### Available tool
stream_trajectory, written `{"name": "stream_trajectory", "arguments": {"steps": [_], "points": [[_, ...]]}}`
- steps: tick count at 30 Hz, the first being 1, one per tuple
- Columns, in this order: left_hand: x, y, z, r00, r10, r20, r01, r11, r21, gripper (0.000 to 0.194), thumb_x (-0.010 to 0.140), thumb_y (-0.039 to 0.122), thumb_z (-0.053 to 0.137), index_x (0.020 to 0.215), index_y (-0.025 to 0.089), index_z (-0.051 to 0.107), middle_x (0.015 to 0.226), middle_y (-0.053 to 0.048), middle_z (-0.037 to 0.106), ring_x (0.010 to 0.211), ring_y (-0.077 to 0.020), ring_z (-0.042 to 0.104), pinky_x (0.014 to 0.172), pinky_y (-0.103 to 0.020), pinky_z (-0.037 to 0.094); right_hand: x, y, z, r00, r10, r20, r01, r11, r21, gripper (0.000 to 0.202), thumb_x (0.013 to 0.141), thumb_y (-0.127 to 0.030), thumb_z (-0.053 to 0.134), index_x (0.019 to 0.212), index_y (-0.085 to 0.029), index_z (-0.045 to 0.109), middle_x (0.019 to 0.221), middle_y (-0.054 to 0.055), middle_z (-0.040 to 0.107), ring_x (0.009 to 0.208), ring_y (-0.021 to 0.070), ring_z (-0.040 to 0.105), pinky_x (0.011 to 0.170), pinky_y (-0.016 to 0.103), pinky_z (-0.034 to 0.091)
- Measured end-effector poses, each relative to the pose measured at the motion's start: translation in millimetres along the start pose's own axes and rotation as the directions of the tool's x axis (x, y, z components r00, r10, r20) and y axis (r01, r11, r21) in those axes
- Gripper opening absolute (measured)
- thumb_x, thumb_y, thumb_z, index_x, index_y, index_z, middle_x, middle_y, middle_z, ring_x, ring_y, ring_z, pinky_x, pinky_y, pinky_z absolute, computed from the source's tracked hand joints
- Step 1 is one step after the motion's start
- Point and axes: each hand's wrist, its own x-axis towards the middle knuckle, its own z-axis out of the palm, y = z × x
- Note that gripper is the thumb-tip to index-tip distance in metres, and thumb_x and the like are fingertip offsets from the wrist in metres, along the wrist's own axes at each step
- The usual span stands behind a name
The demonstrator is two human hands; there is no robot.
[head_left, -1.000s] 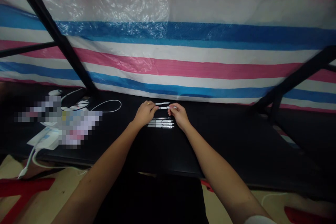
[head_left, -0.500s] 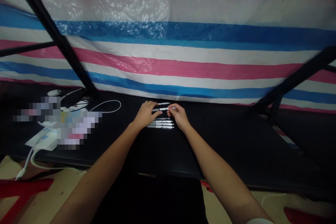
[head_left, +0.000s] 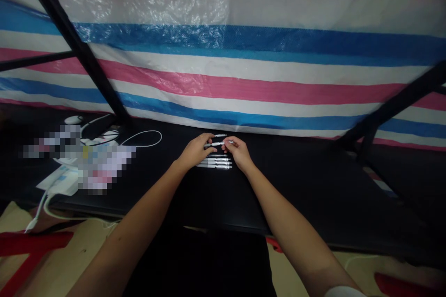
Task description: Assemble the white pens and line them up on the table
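Both of my hands hold one white pen [head_left: 218,144] level above the black table [head_left: 296,181]. My left hand [head_left: 195,151] pinches its left end and my right hand [head_left: 239,153] pinches its right end. Just below the held pen, a row of white pens [head_left: 215,162] lies side by side on the table between my two hands. Another white pen [head_left: 220,135] lies a little farther back, near the tarp.
A striped pink, white and blue tarp [head_left: 244,55] hangs behind the table, with black frame bars [head_left: 69,41] crossing it. At the left lie a white cable [head_left: 142,139] and blurred boxes and papers [head_left: 83,162]. A red stool [head_left: 24,250] stands low at the left.
My left fingers have closed further over the left end of the held pen. The view has shifted slightly; the pens on the table have not moved.
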Motion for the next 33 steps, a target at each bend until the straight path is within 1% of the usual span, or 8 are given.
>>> {"name": "stream_trajectory", "arguments": {"steps": [4,11,17,20,23,26,29,33], "points": [[1.6,-1.3,1.5,0.999,0.037,-0.005,-0.037,0.999,0.021,0.032,0.09,0.019,0.063,0.122,0.019,0.061,0.104,-0.007,0.067,0.098,-0.0195,0.065,0.092,-0.034,0.051,-0.4,-0.8,-0.5,1.0,-0.013,-0.002,0.013,0.999,-0.031,0.026,0.074,-0.044,0.074,0.086,-0.022,0.07,0.074,0.004,0.072,0.069,0.0192,0.064,0.07,0.034,0.05],[1.0,1.0,-2.3,0.999,-0.007,0.045,0.007,1.0,-0.005,0.021,0.096,0.019,0.053,0.113,0.02,0.064,0.099,-0.006,0.072,0.093,-0.0195,0.068,0.088,-0.033,0.052,0.8,-0.2,-2.2,0.999,-0.041,-0.028,0.038,0.995,-0.093,0.025,0.076,-0.043,0.073,0.088,-0.022,0.071,0.076,0.005,0.073,0.074,0.0211,0.067,0.072,0.035,0.051],[0.5,-12.4,-8.8,1.0,-0.027,0.003,0.027,0.999,0.037,0.033,0.094,0.009,0.044,0.121,0.021,0.06,0.108,-0.007,0.072,0.101,-0.0202,0.068,0.091,-0.035,0.051,6.6,0.1,-17.2,0.99,-0.062,-0.129,0.05,0.994,-0.095,0.028,0.077,-0.044,0.069,0.092,-0.021,0.07,0.078,0.006,0.072,0.076,0.0213,0.066,0.07,0.034,0.05],[0.2,-23.3,-8.9,0.997,-0.076,0.009,0.075,0.994,0.081,0.04,0.088,0.002,0.042,0.117,0.023,0.062,0.106,-0.006,0.072,0.1,-0.02,0.067,0.09,-0.035,0.051,9.6,3.4,-24.0,0.973,-0.098,-0.21,0.048,0.972,-0.228,0.026,0.08,-0.044,0.063,0.09,-0.02,0.068,0.074,0.005,0.071,0.073,0.0212,0.064,0.07,0.034,0.048],[0.2,-32.6,-6.1,0.992,-0.115,0.052,0.108,0.985,0.135,0.039,0.085,0.002,0.042,0.103,0.022,0.07,0.1,-0.006,0.07,0.095,-0.0195,0.066,0.091,-0.035,0.052,8.7,5.8,-24.6,0.979,-0.141,-0.151,0.063,0.9,-0.432,0.021,0.083,-0.04,0.059,0.085,-0.021,0.068,0.07,0.003,0.069,0.068,0.0204,0.061,0.07,0.034,0.046],[1.8,-36.9,-2.7,0.989,-0.112,0.098,0.096,0.982,0.162,0.032,0.087,0.009,0.046,0.096,0.021,0.075,0.099,-0.007,0.07,0.097,-0.0208,0.065,0.095,-0.036,0.051,5.8,5.9,-20.5,0.988,-0.15,-0.043,0.104,0.839,-0.534,0.019,0.086,-0.038,0.057,0.085,-0.022,0.069,0.072,0.002,0.07,0.07,0.0204,0.062,0.072,0.033,0.045],[6.8,-35.0,-0.4,0.986,-0.111,0.121,0.092,0.984,0.149,0.026,0.089,0.02,0.053,0.101,0.021,0.077,0.1,-0.008,0.071,0.092,-0.0209,0.065,0.091,-0.035,0.051,4.4,5.0,-17.3,0.988,-0.155,-0.015,0.124,0.84,-0.528,0.019,0.086,-0.037,0.058,0.087,-0.022,0.07,0.073,0.002,0.07,0.071,0.0202,0.063,0.073,0.033,0.046],[19.9,-27.1,0.9,0.964,-0.134,0.232,0.109,0.987,0.117,0.023,0.087,0.027,0.059,0.1,0.023,0.077,0.091,-0.005,0.073,0.079,-0.0187,0.064,0.076,-0.03,0.048,4.9,5.1,-18.1,0.987,-0.158,-0.014,0.132,0.865,-0.485,0.02,0.086,-0.038,0.059,0.089,-0.022,0.07,0.072,0.002,0.07,0.071,0.0202,0.064,0.073,0.033,0.046]]}}
